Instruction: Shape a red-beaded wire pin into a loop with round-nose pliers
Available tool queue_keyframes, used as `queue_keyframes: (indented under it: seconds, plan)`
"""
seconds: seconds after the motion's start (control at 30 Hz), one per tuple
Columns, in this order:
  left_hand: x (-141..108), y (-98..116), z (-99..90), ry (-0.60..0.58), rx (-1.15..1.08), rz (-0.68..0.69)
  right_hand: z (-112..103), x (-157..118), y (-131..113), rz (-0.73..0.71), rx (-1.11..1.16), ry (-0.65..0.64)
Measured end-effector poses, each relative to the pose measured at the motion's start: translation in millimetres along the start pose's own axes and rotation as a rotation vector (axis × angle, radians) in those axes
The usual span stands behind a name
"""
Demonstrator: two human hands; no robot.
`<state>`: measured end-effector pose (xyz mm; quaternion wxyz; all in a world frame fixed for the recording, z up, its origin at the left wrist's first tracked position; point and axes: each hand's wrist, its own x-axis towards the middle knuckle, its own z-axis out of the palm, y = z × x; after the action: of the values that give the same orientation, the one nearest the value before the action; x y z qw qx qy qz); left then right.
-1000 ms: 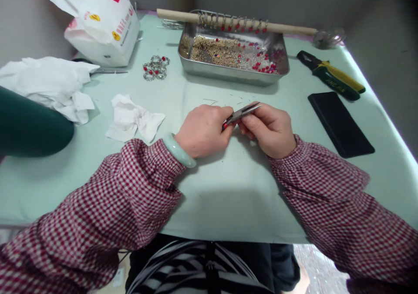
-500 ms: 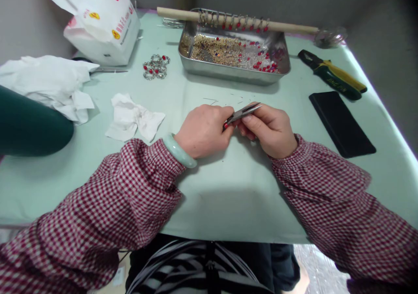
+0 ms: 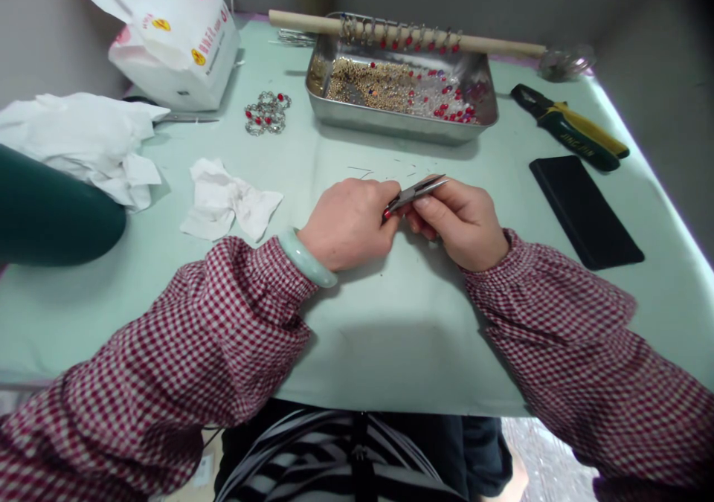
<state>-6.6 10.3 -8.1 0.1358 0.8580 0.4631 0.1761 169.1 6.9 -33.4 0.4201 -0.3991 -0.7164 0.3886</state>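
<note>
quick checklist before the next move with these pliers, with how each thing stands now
1. Needle-nose pliers held: ok, the left hand is closed around their handles.
2. Right hand away from the pliers' tips: not ok, its thumb and fingers are close beside them.
3. Piece in the right fingers seated properly: cannot tell, the fingers hide whatever may be there.
4. Metal tray upright: ok, it sits beyond the hands with beads inside.
5. Thin wire-like scraps swept up: not ok, several lie between tray and hands.
6. Combination pliers apart from the hands: ok, they lie off to the right.
</note>
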Motion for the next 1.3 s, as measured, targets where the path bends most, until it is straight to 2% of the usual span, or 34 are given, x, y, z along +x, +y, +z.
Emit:
queue_keyframes:
  seconds: [0.9,1.3]
  plan:
    - [-0.1,1.1,-0.2,-0.002,-0.011,-0.015,1.2,-1.0,-0.1,-0.008,-0.042,0.031]
    - [0.0,1.8,-0.6,-0.023,0.027,-0.022,1.3,0.3,0.6,-0.061,-0.077,0.031]
